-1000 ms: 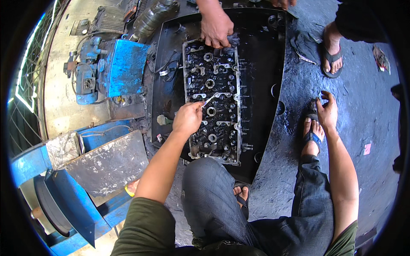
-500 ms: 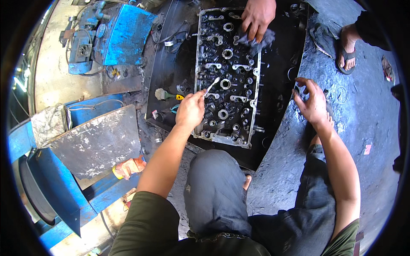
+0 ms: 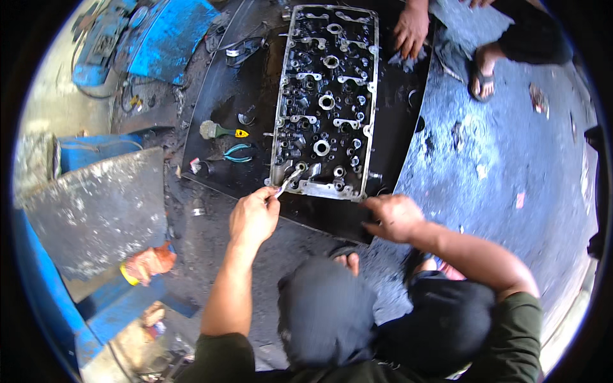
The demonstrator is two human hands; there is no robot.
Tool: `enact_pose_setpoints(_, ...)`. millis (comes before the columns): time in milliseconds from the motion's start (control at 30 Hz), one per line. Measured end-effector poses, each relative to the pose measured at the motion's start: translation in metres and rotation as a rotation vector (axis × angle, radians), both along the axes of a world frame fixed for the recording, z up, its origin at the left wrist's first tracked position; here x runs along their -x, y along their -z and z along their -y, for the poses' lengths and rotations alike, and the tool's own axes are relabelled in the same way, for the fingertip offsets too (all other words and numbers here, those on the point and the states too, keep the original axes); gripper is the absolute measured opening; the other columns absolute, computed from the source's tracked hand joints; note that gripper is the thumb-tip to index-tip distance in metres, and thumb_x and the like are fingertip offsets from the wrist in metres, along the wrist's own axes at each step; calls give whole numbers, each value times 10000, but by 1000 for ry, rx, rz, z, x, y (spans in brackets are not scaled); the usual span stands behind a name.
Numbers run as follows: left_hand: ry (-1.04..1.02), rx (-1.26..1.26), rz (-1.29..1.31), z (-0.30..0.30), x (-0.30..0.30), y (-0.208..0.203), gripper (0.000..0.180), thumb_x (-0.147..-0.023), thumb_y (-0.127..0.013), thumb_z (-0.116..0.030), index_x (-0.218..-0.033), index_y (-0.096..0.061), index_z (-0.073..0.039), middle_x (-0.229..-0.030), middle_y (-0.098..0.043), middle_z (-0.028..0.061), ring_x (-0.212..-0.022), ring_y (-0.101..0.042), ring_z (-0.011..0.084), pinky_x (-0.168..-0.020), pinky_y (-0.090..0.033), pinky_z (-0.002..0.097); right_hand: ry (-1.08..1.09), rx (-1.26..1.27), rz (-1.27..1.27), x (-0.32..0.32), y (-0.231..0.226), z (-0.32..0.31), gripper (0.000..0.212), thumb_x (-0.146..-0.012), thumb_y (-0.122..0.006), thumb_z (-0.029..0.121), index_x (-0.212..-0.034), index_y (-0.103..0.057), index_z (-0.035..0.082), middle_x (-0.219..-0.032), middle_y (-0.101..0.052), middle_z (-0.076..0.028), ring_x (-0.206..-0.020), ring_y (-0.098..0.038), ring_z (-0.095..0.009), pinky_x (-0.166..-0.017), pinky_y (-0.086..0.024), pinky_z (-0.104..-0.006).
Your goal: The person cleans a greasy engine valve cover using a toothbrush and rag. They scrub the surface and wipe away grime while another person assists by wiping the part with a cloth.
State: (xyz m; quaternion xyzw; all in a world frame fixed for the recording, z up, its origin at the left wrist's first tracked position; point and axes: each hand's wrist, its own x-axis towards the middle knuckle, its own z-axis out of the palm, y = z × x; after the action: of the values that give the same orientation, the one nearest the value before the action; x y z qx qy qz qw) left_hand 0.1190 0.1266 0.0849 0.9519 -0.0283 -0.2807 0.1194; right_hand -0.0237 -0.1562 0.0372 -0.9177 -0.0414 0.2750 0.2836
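A long metal engine cylinder head (image 3: 327, 190) lies on a dark, oily sheet, its face full of round bores and small fittings. My left hand (image 3: 254, 217) is closed round a slim, silvery tool (image 3: 290, 180), whose exact kind I cannot make out. The tool's tip reaches over the near left corner of the cylinder head. By the near right corner hovers my right hand (image 3: 397, 218), slightly blurred, fingers bent and thumb apart, with nothing visible in it. A co-worker's hand (image 3: 412, 32) presses a grey rag (image 3: 405, 62) on the sheet beyond the far right side.
Left of the cylinder head, the dark sheet (image 3: 220, 175) carries a paintbrush (image 3: 220, 131) and teal-handled pliers (image 3: 236, 153). A blue machine (image 3: 169, 41) stands far left, with a worn metal plate (image 3: 102, 210) nearer. A co-worker's sandalled foot (image 3: 483, 80) is at right.
My left hand and its tool have moved to the cylinder head's near end. My right hand has come in from the right. The co-worker's hand and rag have left the cylinder head for the sheet.
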Motion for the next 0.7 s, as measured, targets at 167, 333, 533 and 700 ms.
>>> enact_pose_setpoints(167, 328, 133, 114, 51, 33, 30, 230, -989, -647, -224, -1155, -787, -149, -980, -780, 196, -932, -759, 397, -833, -605, 516, -97, -136, -5, 28, 38, -33, 530, -883, -783, 361, -1313, -625, 94, -1006, -759, -150, -1002, -742, -360, -908, -577, -497)
enact_pose_setpoints(333, 353, -26, 168, 42, 61, 19, 260, -1006, -637, -203, -1222, -768, -140, -988, -753, 189, -894, -750, 403, -797, -610, 527, -82, -86, 196, 24, 46, -19, 518, -878, -782, 348, -1290, -602, 91, -1085, -740, -163, -1041, -710, -358, -918, -536, -494)
enact_pose_setpoints(533, 178, 181, 256, 50, 59, 41, 303, -1046, -589, -214, -1289, -738, -112, -1093, -755, 212, -1007, -728, 426, -874, -586, 510, -85, -120, 463, -11, 41, -7, 499, -860, -798, 335, -1275, -636, 110, -1216, -662, -128, -1173, -623, -313, -1013, -464, -448)
enact_pose_setpoints(700, -3, 219, 179, 53, 108, 26, 326, -1061, -542, -187, -1299, -689, -18, -1143, -743, 269, -1081, -715, 450, -964, -560, 489, 97, -156, 610, -50, 50, 20, 469, -866, -778, 327, -1274, -659, 127, -1240, -639, -133, -1202, -589, -326, -1032, -445, -461)
